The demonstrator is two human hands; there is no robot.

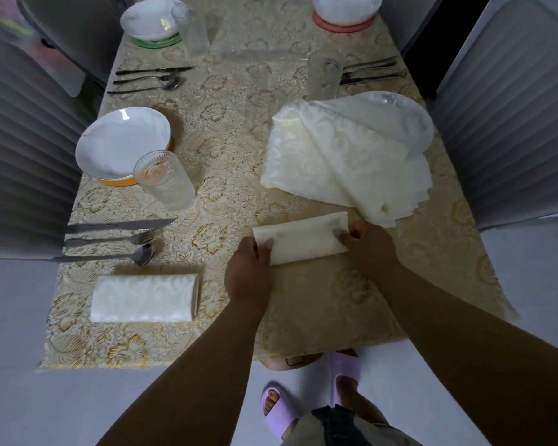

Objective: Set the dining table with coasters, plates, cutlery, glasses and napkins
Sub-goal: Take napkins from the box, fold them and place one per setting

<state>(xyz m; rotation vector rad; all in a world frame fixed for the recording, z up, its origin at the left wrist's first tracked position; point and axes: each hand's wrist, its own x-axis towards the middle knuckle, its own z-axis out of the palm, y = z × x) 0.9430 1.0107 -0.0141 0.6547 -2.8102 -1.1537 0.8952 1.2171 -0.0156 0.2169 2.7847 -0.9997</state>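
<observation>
A folded white napkin [303, 239] lies on the table near its front edge. My left hand [248, 272] pinches its left end and my right hand [368, 249] pinches its right end. Just behind it, a loose pile of white napkins [345, 159] is draped over a plate [409, 114] at the right. Another folded napkin [145, 297] lies flat at the front left, below a knife, fork and spoon [116, 241]. A white plate [120, 140] on an orange coaster [116, 181] and a glass [165, 178] stand at the left.
Farther back are a plate on a green coaster [155, 41], a plate on a pink coaster [345, 25], two more glasses [190, 27] [324, 72] and two cutlery sets [149, 79] [372, 72]. Grey chairs [23, 149] flank both sides. My slippered feet [279, 410] are below the table edge.
</observation>
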